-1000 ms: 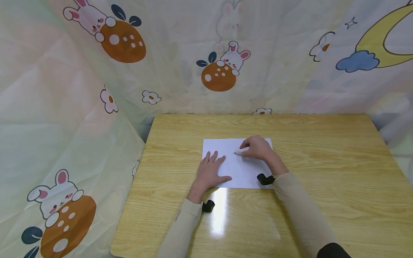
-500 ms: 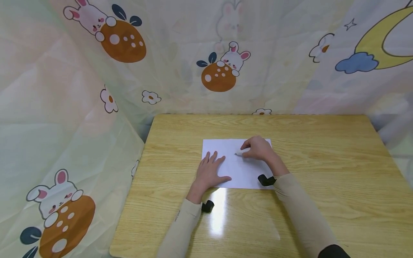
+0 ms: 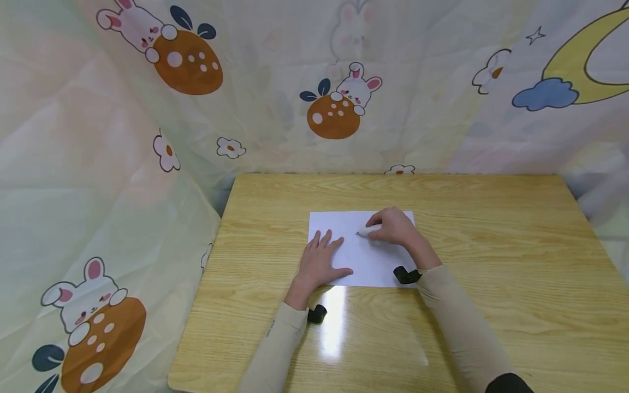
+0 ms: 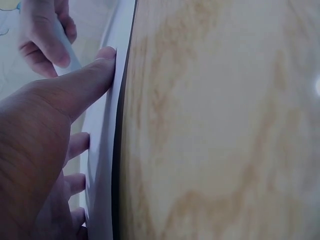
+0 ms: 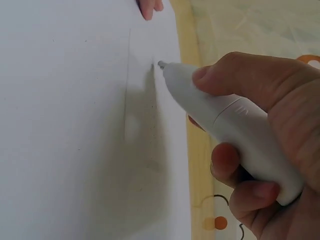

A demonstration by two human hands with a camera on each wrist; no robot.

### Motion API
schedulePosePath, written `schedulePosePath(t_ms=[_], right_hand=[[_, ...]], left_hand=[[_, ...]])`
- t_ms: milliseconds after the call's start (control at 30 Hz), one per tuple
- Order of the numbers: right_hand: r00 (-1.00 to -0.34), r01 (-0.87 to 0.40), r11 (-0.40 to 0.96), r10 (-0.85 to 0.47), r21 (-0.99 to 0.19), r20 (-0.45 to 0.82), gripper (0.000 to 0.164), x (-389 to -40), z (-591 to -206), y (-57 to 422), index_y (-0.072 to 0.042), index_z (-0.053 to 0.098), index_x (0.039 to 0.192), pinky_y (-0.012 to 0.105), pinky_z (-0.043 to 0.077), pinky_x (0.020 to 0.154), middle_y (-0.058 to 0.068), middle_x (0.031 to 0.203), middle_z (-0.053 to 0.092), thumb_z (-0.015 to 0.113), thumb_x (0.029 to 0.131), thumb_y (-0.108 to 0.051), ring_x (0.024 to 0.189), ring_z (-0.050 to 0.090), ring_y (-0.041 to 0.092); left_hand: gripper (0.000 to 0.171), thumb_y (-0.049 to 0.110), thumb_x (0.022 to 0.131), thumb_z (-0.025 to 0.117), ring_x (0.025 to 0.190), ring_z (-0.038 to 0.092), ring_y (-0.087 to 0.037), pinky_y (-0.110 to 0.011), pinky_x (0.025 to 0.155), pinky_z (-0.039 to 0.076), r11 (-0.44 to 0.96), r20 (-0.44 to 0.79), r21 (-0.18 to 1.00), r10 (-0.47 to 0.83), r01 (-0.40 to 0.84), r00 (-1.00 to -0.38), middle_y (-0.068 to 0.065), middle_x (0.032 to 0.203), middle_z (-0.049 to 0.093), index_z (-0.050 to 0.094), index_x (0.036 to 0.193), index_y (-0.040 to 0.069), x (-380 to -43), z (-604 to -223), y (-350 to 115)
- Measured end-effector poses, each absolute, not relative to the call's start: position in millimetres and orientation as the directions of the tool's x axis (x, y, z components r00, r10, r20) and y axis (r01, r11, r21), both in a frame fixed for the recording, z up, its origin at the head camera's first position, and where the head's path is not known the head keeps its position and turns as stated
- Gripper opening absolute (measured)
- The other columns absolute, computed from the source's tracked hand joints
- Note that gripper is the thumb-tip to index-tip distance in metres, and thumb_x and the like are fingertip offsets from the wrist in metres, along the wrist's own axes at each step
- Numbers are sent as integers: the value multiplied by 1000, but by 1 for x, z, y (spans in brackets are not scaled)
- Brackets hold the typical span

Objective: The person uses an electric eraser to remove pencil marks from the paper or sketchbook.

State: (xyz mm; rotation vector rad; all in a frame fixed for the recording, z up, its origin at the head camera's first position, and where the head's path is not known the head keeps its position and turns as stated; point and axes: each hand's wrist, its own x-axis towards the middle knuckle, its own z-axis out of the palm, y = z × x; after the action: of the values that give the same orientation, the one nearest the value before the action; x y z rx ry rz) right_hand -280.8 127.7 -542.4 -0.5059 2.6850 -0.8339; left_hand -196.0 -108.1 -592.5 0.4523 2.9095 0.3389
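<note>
No readable text, labels, brands or numbers anywhere. The sheet of paper (image 3: 363, 256) is blank white in the head view and the right wrist view, apart from a few tiny specks that are not letters. The white pen (image 5: 225, 125) shows a small raised mark on its barrel; possibly a logo, too blurred to read. The left sleeve (image 3: 275, 349) carries a tiny dark mark near the cuff, maybe printed lettering, too small to make out. The curtain (image 3: 123, 136) behind the table has only cartoon prints: rabbits, flowers, a moon, a cloud, a star. No words on it.
</note>
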Motion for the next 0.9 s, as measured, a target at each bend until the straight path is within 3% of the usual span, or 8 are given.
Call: schedulePosePath(t_ms=[367, 633, 900], right_hand=[[-897, -255, 756, -418, -603, -145, 19, -281, -547, 122, -12, 79, 95, 37, 51, 75, 0, 92, 73, 78, 77, -17, 83, 62, 18], [-898, -247, 761, -413, -600, -154, 15, -279, -546, 122, -13, 79, 90, 33, 48, 66, -1, 90, 73, 79, 75, -17, 76, 58, 18], [-889, -258, 753, -431, -606, -157, 15, -281, -546, 120, -14, 79, 91, 34, 50, 70, -1, 92, 73, 79, 77, -18, 80, 59, 17]], left_hand=[[92, 79, 77, 54, 147, 5, -34, -49, 115, 16, 930, -156, 247, 314, 271, -937, -8, 160, 18, 34, 152, 31, -197, -593, -109], [92, 78, 77, 56, 146, 6, -34, -50, 115, 17, 929, -151, 255, 311, 267, -938, -9, 160, 19, 36, 152, 30, -196, -593, -109], [92, 79, 77, 56, 146, 6, -35, -50, 115, 17, 928, -145, 256, 313, 270, -939, -9, 160, 19, 36, 152, 30, -196, -594, -109]])
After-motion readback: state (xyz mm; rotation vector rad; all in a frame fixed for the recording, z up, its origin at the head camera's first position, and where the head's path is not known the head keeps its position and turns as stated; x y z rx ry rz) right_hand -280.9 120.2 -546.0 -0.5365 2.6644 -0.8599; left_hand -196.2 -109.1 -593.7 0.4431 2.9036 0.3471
